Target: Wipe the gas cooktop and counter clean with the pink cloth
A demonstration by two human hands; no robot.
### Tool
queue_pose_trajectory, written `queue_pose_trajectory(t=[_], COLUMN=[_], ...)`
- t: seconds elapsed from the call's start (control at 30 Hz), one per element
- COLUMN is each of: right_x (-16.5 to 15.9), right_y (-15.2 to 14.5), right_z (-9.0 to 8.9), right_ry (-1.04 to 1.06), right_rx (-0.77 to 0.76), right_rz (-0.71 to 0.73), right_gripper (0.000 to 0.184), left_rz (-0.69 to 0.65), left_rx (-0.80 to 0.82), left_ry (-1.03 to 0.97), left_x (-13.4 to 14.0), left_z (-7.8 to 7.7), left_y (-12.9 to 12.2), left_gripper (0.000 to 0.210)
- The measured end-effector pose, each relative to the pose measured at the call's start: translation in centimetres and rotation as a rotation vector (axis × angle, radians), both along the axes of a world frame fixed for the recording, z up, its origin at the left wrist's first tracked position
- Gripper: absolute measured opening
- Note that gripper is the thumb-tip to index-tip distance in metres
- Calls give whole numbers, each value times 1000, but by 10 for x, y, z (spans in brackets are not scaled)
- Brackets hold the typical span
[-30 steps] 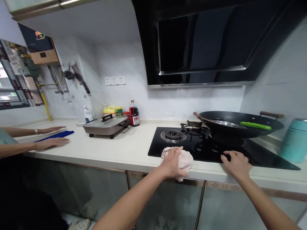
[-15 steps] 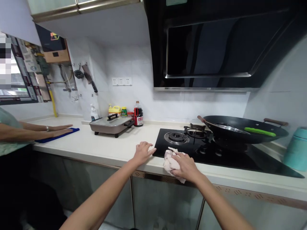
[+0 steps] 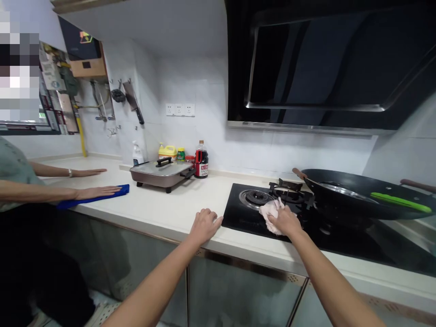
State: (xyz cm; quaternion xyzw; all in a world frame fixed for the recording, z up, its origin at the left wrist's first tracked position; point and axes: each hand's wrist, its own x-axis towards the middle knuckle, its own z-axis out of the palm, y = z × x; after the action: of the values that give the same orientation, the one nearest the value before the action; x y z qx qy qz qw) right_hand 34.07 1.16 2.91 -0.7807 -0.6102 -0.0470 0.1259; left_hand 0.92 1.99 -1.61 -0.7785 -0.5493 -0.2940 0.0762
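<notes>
My right hand (image 3: 286, 220) is closed on a crumpled pale pink cloth (image 3: 270, 216). It presses the cloth onto the black glass gas stove (image 3: 238, 219), just in front of the left burner (image 3: 256, 198). My left hand (image 3: 205, 226) rests palm down on the white counter (image 3: 163, 204) by the stove's left edge, thumb stretched out and holding nothing. On the right side of the stove sits a large black wok (image 3: 354, 206) with a green-handled utensil (image 3: 400, 202) lying in it.
An electric pan (image 3: 163, 175) with a glass lid stands left on the counter. A dark sauce bottle (image 3: 201, 161) and cleaning bottles are behind it. At far left a co-worker's hand (image 3: 97, 192) lies on a blue cloth (image 3: 117, 193). A range hood (image 3: 306, 68) overhangs the stove.
My right hand has moved the pale cloth from the counter's front edge forward and right onto the stove. My left hand stays put. One co-worker's hand has left the blue cloth.
</notes>
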Motion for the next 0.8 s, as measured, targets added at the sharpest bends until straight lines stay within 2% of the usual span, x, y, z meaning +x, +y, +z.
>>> queue_pose_trajectory(t=[0.13,0.3,0.47,0.53,0.63,0.73,0.8], right_x=[-5,-21,-8,13,61,129,180], right_y=[12,-19,-60,-72,-86,-102,-113], right_z=[-2,-3,-10,-14,-22,-34,-42], right_ry=[-16,-68,-45,-11,-6,-21,-4], right_rx=[-74,-59,29,39,59,111,131], right_rz=[31,122,416,455,398,258,91], right_gripper=[77,57,46,47,47,46,48], left_rz=[15,17,15,14,10,1,-5], left_rx=[-7,-43,-84,-90,-100,-103,-95], left_ry=[14,42,45,52,56,57,60], left_x=[1,1,0,-1,-2,-3,-4], left_z=[3,10,16,17,18,18,18], left_y=[-1,-6,-5,-4,-3,-3,-2], left_gripper=[40,43,43,43,44,46,46])
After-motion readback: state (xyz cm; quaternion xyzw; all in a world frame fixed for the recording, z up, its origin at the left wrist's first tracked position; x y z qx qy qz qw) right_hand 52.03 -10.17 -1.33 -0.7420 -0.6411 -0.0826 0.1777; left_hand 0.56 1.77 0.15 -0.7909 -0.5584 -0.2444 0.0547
